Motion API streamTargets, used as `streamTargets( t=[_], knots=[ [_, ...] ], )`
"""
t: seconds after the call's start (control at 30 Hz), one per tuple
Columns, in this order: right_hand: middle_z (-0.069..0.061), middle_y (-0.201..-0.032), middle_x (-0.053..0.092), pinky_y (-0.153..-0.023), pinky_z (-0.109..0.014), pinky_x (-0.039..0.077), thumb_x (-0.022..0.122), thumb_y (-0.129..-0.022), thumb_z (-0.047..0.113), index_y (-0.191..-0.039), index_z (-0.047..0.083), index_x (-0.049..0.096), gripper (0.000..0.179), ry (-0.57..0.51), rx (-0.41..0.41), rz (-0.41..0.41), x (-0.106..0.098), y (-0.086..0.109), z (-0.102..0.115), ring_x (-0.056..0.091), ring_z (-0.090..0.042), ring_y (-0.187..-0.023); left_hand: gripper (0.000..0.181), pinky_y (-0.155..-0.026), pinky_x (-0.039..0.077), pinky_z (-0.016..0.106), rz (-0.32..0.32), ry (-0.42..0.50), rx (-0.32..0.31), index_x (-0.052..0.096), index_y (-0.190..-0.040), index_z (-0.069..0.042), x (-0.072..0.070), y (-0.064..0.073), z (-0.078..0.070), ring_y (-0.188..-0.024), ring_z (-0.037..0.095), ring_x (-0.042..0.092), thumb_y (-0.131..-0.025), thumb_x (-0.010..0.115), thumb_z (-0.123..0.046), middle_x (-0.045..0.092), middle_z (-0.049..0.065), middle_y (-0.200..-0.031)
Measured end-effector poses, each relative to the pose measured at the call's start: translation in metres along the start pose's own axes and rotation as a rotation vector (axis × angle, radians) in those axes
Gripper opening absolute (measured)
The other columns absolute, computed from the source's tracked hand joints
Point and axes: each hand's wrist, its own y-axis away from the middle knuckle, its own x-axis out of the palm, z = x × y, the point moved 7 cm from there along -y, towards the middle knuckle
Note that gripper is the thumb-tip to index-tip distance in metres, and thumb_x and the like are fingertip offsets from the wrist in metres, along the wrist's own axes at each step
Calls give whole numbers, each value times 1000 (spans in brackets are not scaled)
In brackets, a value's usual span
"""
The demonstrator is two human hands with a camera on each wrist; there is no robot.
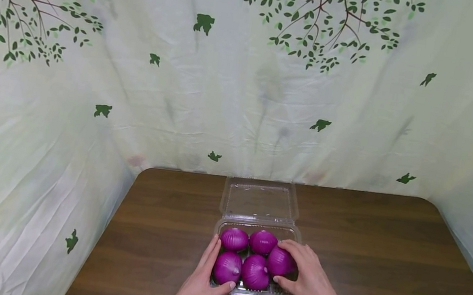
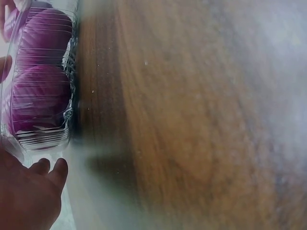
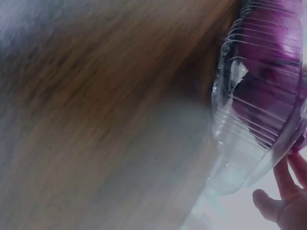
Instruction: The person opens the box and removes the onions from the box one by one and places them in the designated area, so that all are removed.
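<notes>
A clear plastic clamshell container point(image 1: 249, 294) sits on the table with its lid point(image 1: 260, 202) laid back, away from me. Several purple onions fill its tray, among them a front-left onion point(image 1: 227, 268) and a front-middle onion point(image 1: 255, 272). My left hand point(image 1: 200, 283) holds the tray's near left corner, fingers along the side and thumb at the front rim. With thumb and fingers, my right hand point(image 1: 312, 278) grips an onion point(image 1: 281, 261) at the tray's right side, partly above the others. Ridged tray walls point(image 2: 45, 139) show in the left wrist view.
The brown wooden table point(image 1: 374, 267) extends to both sides of the container. Behind it and at its sides hangs a pale curtain point(image 1: 235, 92) printed with branches and green leaf shapes.
</notes>
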Motion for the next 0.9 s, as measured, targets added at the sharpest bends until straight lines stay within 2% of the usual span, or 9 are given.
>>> streamTargets(
  t=[0.17,0.37,0.53,0.67,0.77,0.9],
  knots=[
    [2,-134,54,-92,-43,51,93,-65,25,-129,17,60,72,-16,33,-39,-7,-2,6,51,-19,-121,101,-96,42,63,-5,-3,13,11,-159,-28,0,-1,0,-141,30,30,-83,71,-54,2,-11,-164],
    [12,-138,49,-86,-37,55,92,-67,21,-131,24,58,73,-78,82,-67,-16,-2,8,56,-14,-119,100,-98,41,62,-7,-5,13,11,-159,-27,1,-1,0,-142,30,29,-84,71,-54,1,-11,-164],
    [4,-139,50,-87,-36,54,91,-69,18,-133,27,56,73,-111,87,-80,-22,-2,5,55,-14,-118,100,-97,41,64,-10,-4,14,11,-160,-27,1,0,0,-142,31,29,-84,71,-53,1,-11,-164],
    [-1,-139,49,-92,-22,49,91,-68,15,-132,25,57,73,-144,103,-97,-27,0,2,54,-14,-118,100,-97,40,65,-9,0,11,11,-160,-27,0,0,1,-142,32,29,-84,71,-53,1,-10,-164],
    [-3,-139,49,-89,-16,47,91,-68,11,-132,24,58,73,-170,123,-111,-33,2,-2,54,-13,-115,100,-97,40,65,-7,4,6,11,-159,-28,0,0,1,-142,32,29,-84,71,-54,2,-10,-164],
    [-2,-139,49,-82,-14,49,91,-67,9,-131,24,59,73,-165,149,-135,-40,6,-10,54,-11,-111,100,-99,40,63,-1,7,1,11,-159,-30,-1,0,1,-142,30,28,-84,71,-54,1,-12,-164]
  ],
)
